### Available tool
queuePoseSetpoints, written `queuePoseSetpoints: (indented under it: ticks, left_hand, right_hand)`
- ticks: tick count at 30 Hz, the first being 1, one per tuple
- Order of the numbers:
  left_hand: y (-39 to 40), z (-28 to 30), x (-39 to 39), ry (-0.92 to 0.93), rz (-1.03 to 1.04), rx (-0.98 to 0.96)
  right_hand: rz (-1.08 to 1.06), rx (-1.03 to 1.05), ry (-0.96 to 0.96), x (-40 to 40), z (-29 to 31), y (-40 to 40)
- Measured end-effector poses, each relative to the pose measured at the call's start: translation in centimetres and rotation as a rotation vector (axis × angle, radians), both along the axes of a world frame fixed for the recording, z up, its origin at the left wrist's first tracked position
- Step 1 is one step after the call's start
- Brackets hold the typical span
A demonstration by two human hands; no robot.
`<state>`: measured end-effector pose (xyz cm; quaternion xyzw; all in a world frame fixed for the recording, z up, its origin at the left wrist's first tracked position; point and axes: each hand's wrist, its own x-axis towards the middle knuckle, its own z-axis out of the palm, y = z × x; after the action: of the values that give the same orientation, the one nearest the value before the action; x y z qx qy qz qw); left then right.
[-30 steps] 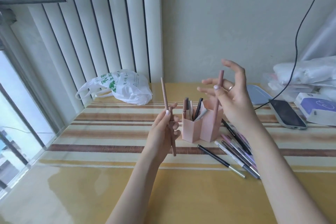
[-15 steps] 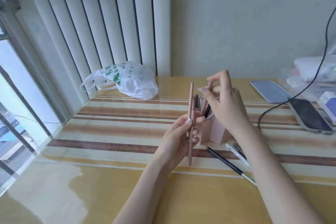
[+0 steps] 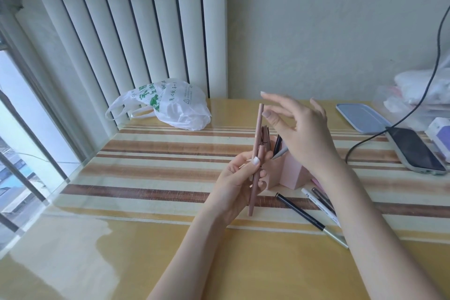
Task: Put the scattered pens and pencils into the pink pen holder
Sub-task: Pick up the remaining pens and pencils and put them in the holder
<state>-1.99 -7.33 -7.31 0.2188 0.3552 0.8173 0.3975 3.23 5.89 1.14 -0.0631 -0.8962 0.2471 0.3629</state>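
Right hand (image 3: 302,134) has let go, fingers now spread; left hand (image 3: 239,178) still grips the pink pen (image 3: 256,161).

Both forearms are bare all the way to the lower edge of the view, with no sleeve showing on either. The slim left hand (image 3: 239,178) has a long, squared thumbnail painted a glossy pale white. The right hand (image 3: 304,134) has long nails as well, finished in a soft, muted pale polish; the nail on one of its fingers (image 3: 267,114) shows that polish most plainly.
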Motion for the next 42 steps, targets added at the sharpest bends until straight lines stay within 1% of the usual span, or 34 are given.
queuePoseSetpoints:
  ticks: [2,5,6,8,9,11,13,16,19,21,22,25,28,30,35,39,42]
  left_hand:
    - [0.1,0.0,0.1,0.019,-0.007,-0.020]
    - [0.0,-0.1,-0.1,0.055,-0.002,-0.070]
    - [-0.1,-0.1,-0.3,0.069,0.018,-0.090]
    - [-0.5,-0.1,-1.0,0.077,0.080,-0.108]
    - [-0.6,-0.1,-1.3,0.064,0.116,-0.107]
    - [-0.9,-0.1,-1.9,0.017,0.187,-0.096]
    - [-0.9,0.0,-2.0,-0.032,0.221,-0.077]
    - [-0.8,0.1,-2.0,-0.099,0.235,-0.041]
    - [-0.8,0.0,-2.0,-0.129,0.262,-0.028]
    - [-0.8,-0.1,-2.2,-0.156,0.277,-0.014]
    - [-0.9,-0.1,-2.3,-0.163,0.279,-0.009]
    - [-1.0,-0.2,-2.4,-0.142,0.285,-0.025]
    - [-1.1,0.0,-2.2,-0.101,0.272,-0.056]
    - [-1.0,0.2,-1.8,-0.083,0.242,-0.053]
    - [-0.8,0.1,-1.3,-0.012,0.171,-0.045]
    - [-0.6,0.0,-1.2,0.034,0.149,-0.022]
    - [-0.5,-0.1,-1.2,0.043,0.147,-0.006]
  right_hand:
    - [0.111,-0.138,0.028,0.2,0.4,-0.5]
    - [0.236,-0.342,0.011,0.2,0.7,-0.5]
    - [0.263,-0.403,0.042,0.2,0.8,-0.3]
    - [0.266,-0.522,0.188,0.4,1.2,0.3]
    - [0.236,-0.548,0.273,0.7,1.4,0.7]
    - [0.137,-0.494,0.394,0.9,1.5,1.4]
    - [0.048,-0.412,0.422,0.9,1.2,1.9]
    - [0.033,-0.296,0.331,0.4,0.6,2.2]
    - [0.081,-0.192,0.117,0.0,0.0,1.6]
    - [0.063,-0.080,-0.029,-0.2,-0.6,1.2]
    - [0.048,-0.028,-0.071,-0.3,-0.9,1.1]
    - [-0.008,0.077,-0.102,-0.3,-0.9,0.9]
    - [-0.038,0.177,-0.039,-0.3,-0.4,0.5]
    - [0.006,0.178,-0.054,-0.1,-0.1,-0.4]
    - [0.187,0.164,-0.232,-0.6,-0.2,-2.5]
    - [0.249,-0.064,-0.229,-0.4,0.1,-2.2]
    - [0.242,-0.084,-0.270,0.1,0.6,-1.8]
